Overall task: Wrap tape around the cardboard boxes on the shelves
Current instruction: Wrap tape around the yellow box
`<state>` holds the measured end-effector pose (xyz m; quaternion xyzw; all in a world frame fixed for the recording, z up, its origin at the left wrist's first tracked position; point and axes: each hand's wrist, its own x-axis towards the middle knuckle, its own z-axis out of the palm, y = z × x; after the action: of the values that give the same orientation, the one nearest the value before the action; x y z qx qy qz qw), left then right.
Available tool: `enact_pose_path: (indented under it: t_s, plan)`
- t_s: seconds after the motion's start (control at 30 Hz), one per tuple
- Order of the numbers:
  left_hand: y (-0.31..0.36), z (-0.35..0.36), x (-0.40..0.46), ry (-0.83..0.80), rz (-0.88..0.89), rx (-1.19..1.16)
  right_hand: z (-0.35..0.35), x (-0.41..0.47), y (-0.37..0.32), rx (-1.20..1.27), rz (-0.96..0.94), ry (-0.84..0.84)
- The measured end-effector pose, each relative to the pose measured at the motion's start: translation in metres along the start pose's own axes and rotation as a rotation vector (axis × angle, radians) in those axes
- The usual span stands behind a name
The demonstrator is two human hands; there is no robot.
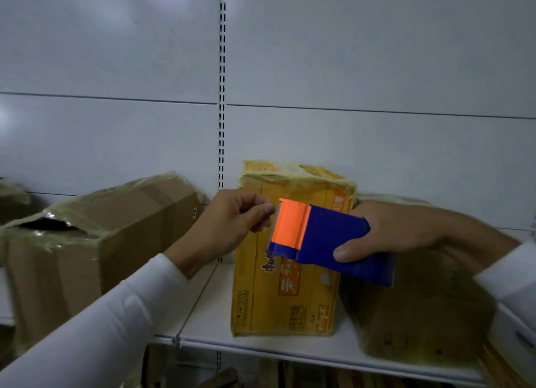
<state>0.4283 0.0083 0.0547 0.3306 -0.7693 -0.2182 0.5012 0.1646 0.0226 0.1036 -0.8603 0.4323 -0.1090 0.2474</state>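
Right hand (pixel 406 231) grips the blue tape dispenser (pixel 333 237), long axis running left-right with its orange end aimed left, where the left hand (pixel 229 228) pinches at the tape edge, just before the upright yellow cardboard box (pixel 284 289) on the shelf (pixel 208 315).

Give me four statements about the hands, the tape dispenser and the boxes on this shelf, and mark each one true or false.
1. The right hand holds the blue tape dispenser. True.
2. The left hand rests flat on the brown box. False: it pinches at the dispenser's orange end, off that box.
3. The yellow box stands upright on the shelf. True.
4. The dispenser lies on the shelf. False: it is held up in front of the yellow box.
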Motion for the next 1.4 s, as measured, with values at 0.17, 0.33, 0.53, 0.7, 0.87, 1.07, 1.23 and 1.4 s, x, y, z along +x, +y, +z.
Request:
enact_pose_path:
  t_s: [0.17,0.33,0.53,0.7,0.87,1.07,1.23,1.4]
  plan:
    - [0.009,-0.037,0.018,0.172,0.030,0.038,-0.045,-0.016,-0.014,-0.068,0.056,0.040]
    - [-0.014,-0.054,0.025,0.283,-0.089,-0.009,-0.086,-0.025,-0.009,-0.106,0.183,0.037]
    - [-0.025,-0.058,0.042,0.326,-0.137,0.041,-0.105,-0.010,-0.023,-0.158,0.218,0.083]
    - [-0.034,-0.059,0.047,0.321,-0.144,0.069,-0.106,-0.001,-0.024,-0.177,0.217,0.103]
    - [-0.045,-0.043,0.052,0.353,-0.159,0.129,-0.103,0.009,-0.014,-0.162,0.214,0.128]
    - [-0.053,-0.038,0.061,0.459,-0.194,0.364,-0.097,0.011,-0.006,-0.155,0.198,0.141]
    - [-0.053,-0.028,0.059,0.540,0.081,0.366,-0.097,0.010,-0.001,-0.160,0.210,0.158]
    - [-0.060,-0.022,0.074,0.331,0.201,0.461,-0.098,0.011,0.000,-0.184,0.235,0.154]
